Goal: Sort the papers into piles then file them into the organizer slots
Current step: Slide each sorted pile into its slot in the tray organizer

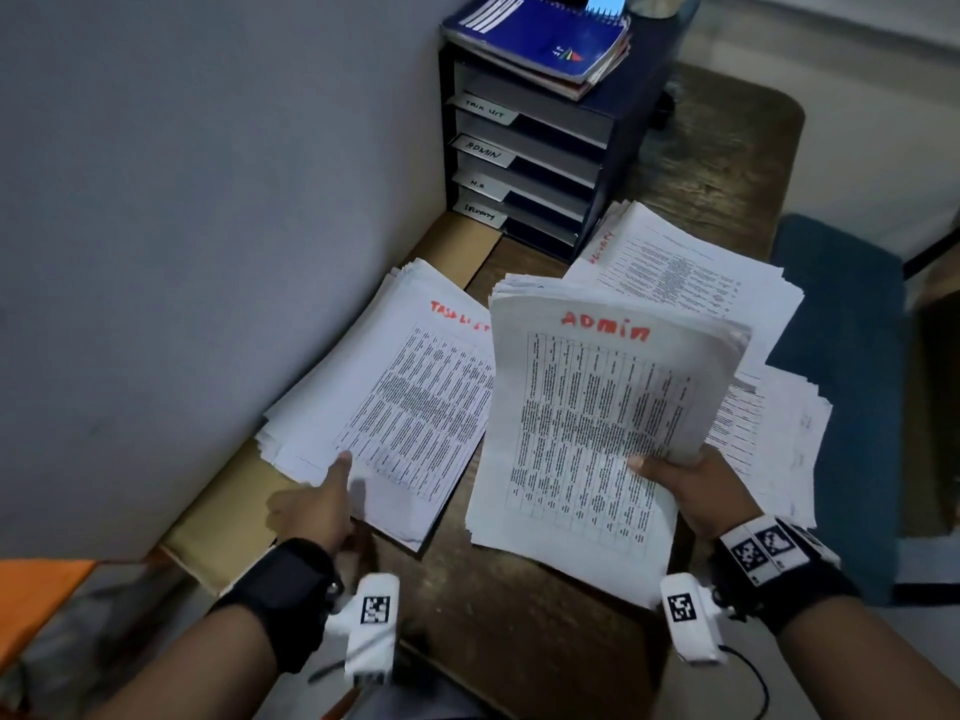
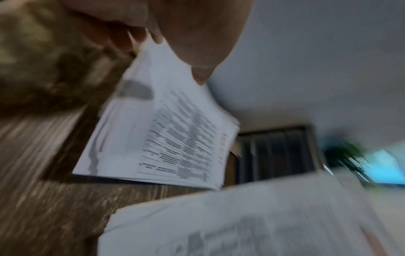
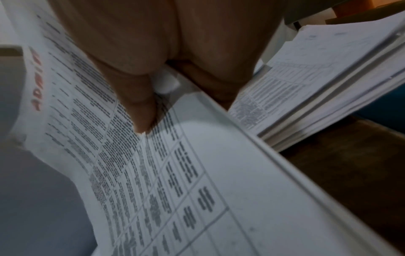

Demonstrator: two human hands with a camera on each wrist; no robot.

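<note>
Gripped at its lower edge by the right hand (image 1: 691, 485), a paper stack marked ADMIN (image 1: 597, 423) is held above the worktop (image 1: 519, 631), while another pile (image 1: 395, 402) is pinched by the left hand (image 1: 317, 506) before the organizer (image 1: 524, 163).

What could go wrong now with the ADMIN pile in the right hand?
The right hand holds the thick ADMIN pile by one corner only, so sheets may slide out or fan. The sagging pile overlaps the TASK LIST pile that the left hand pinches, so the two could mix.
</note>
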